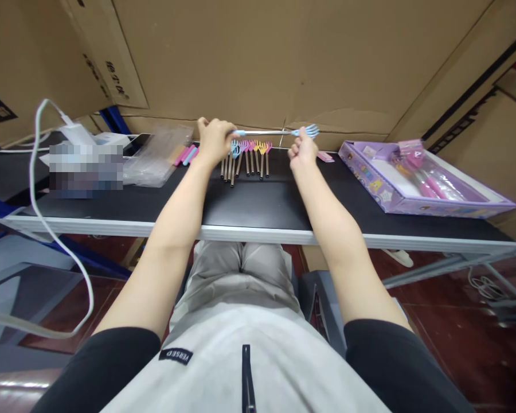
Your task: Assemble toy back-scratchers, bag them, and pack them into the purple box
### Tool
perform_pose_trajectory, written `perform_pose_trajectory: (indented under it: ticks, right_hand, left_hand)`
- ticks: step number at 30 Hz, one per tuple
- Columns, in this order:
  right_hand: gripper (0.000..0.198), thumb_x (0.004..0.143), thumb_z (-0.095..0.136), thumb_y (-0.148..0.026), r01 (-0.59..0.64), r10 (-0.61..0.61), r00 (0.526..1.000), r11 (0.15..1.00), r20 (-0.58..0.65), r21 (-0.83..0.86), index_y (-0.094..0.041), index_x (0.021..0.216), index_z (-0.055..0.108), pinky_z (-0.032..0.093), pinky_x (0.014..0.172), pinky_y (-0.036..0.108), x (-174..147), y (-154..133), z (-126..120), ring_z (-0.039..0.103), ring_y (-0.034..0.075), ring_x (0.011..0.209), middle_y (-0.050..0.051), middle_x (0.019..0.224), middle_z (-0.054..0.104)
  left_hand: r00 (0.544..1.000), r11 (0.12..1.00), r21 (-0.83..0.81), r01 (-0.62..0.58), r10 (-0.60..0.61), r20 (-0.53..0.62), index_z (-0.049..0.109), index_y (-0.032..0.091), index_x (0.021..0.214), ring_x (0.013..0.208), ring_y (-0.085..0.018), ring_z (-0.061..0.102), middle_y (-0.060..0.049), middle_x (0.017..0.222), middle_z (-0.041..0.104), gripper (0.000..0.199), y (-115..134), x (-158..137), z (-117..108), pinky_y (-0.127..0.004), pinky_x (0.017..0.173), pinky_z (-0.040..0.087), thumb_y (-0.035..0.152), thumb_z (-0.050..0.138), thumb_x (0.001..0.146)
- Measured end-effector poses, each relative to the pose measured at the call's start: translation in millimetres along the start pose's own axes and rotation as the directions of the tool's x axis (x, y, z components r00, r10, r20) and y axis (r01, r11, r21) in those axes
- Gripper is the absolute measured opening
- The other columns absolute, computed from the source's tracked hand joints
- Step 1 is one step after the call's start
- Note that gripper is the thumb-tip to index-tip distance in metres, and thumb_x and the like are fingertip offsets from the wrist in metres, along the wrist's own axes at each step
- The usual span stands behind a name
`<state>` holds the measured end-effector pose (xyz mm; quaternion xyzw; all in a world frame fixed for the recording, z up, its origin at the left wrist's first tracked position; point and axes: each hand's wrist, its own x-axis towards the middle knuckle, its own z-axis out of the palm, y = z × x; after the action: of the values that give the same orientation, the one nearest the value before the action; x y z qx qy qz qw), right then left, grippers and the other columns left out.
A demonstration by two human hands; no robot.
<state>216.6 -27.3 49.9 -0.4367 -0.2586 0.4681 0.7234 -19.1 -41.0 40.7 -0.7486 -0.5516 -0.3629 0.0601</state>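
A blue telescopic back scratcher [266, 133] is stretched out level between my hands above the black table. My left hand [215, 140] is closed round its handle end, which the fingers mostly hide. At the other end, my right hand [304, 150] pinches it just below the blue claw head. Beneath it lie several more back scratcher heads on short metal rods [249, 155], with blue, purple, pink and yellow claws, their rods pointing toward me. Left of my left wrist are a few pink and blue handles [187, 155].
A purple open box [387, 198] with wrapped pink items stands on the right. Clear plastic bags [157, 160] lie on the left, near a white cable [36, 166] hanging over the edge. A pink card [325, 156] sits behind my right hand. Cardboard [258, 63] walls the back.
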Motion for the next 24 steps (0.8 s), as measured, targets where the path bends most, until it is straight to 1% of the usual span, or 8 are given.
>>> perform_pose_trajectory:
  ticks: [1,4,9,12,14,18,21,24]
  right_hand:
    - [0.049,0.105,0.061,-0.032,-0.017,0.023,0.995,0.998,-0.094,0.065,-0.021,0.068,0.031,0.017,0.041,0.016,6.6,-7.8,-7.0,0.022,0.002,0.042,-0.012,0.050,0.028]
    - [0.048,0.109,0.050,-0.021,-0.002,0.029,0.970,0.994,-0.242,0.111,-0.022,0.068,0.026,0.016,0.043,0.014,25.1,-23.0,-29.2,0.019,0.000,0.042,-0.013,0.045,0.026]
    - [0.044,0.110,0.046,-0.024,0.014,0.022,0.951,0.993,-0.308,0.116,-0.023,0.070,0.028,0.019,0.046,0.016,37.1,-23.6,-45.0,0.021,0.001,0.042,-0.015,0.043,0.025]
    - [0.045,0.110,0.048,-0.025,0.022,0.005,0.969,0.994,-0.249,0.104,-0.023,0.070,0.028,0.017,0.045,0.016,24.0,-17.0,-31.5,0.019,0.001,0.042,-0.015,0.044,0.023]
    - [0.047,0.108,0.055,-0.026,-0.005,0.017,0.989,0.997,-0.146,0.082,-0.022,0.068,0.030,0.017,0.043,0.016,6.2,-7.7,-14.7,0.019,0.001,0.042,-0.014,0.046,0.024]
    - [0.049,0.104,0.063,-0.036,-0.013,0.017,0.993,0.999,0.118,-0.034,-0.022,0.069,0.031,0.017,0.040,0.016,-32.1,12.4,13.8,0.021,0.003,0.041,-0.012,0.051,0.025]
    - [0.052,0.100,0.069,-0.036,-0.021,0.034,0.986,0.997,0.163,-0.078,-0.021,0.069,0.031,0.016,0.039,0.015,-45.0,14.8,17.1,0.020,0.002,0.041,-0.012,0.051,0.026]
    - [0.049,0.096,0.075,-0.035,-0.035,0.069,0.976,0.986,0.206,-0.164,-0.020,0.069,0.036,0.018,0.039,0.014,-49.2,12.1,14.7,0.025,0.002,0.040,-0.011,0.052,0.033]
  left_hand:
    - [0.999,0.999,0.004,0.042,-0.042,0.002,0.069,0.025,0.097,0.115,-0.028,0.051,-0.005,0.089,0.073,0.034,-8.9,0.8,-2.7,-0.053,0.108,0.023,0.049,0.044,0.103]
    - [0.990,0.990,0.046,0.130,-0.132,0.044,0.068,0.024,0.102,0.116,-0.023,0.046,0.000,0.075,0.067,0.054,-27.6,0.9,-8.9,-0.051,0.107,0.020,0.063,0.030,0.103]
    - [0.985,0.988,0.082,0.134,-0.142,0.100,0.069,0.023,0.100,0.116,-0.023,0.045,-0.001,0.077,0.067,0.055,-27.6,-0.8,-12.6,-0.053,0.106,0.019,0.061,0.030,0.103]
    - [0.992,0.995,0.050,0.084,-0.088,0.093,0.072,0.023,0.098,0.117,-0.026,0.049,-0.002,0.084,0.071,0.037,-11.3,-2.6,-11.2,-0.056,0.108,0.019,0.047,0.044,0.102]
    - [0.993,0.999,0.041,0.010,-0.015,0.115,0.073,0.023,0.092,0.114,-0.028,0.055,-0.005,0.089,0.073,0.021,4.0,-4.6,-6.7,-0.059,0.111,0.019,0.032,0.054,0.096]
    - [0.976,0.987,-0.007,-0.161,0.160,0.144,0.071,0.025,0.074,0.110,-0.034,0.060,-0.007,0.077,0.069,0.021,26.9,-9.2,6.4,-0.063,0.114,0.021,0.027,0.059,0.091]
    - [0.975,0.988,-0.048,-0.143,0.149,0.165,0.070,0.024,0.073,0.106,-0.034,0.063,-0.007,0.073,0.068,0.020,31.0,-10.5,12.9,-0.062,0.114,0.025,0.027,0.061,0.090]
    - [0.983,0.993,-0.084,-0.086,0.099,0.157,0.073,0.022,0.083,0.103,-0.032,0.065,-0.006,0.077,0.070,0.018,33.1,-9.7,16.4,-0.057,0.111,0.030,0.032,0.061,0.093]
